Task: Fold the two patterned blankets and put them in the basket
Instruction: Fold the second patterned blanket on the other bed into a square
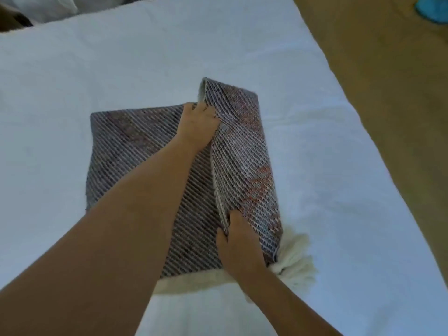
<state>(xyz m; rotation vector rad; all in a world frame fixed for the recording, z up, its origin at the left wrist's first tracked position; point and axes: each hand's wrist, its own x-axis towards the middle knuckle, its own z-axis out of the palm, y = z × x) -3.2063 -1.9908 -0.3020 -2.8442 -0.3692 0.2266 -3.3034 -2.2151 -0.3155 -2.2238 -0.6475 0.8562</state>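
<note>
A patterned blanket with fine diagonal stripes in grey, white and rust lies partly folded on the white bed. Its right portion is raised and turned over toward the left. My left hand grips the far corner of that raised flap. My right hand pinches the near edge of the same flap. A cream fringe sticks out from under the blanket at the near right. Only one blanket is in view, and no basket shows.
White pillows lie at the head of the bed, top left. The bed's right edge runs diagonally, with tan floor beyond it. A blue object sits on the floor at top right.
</note>
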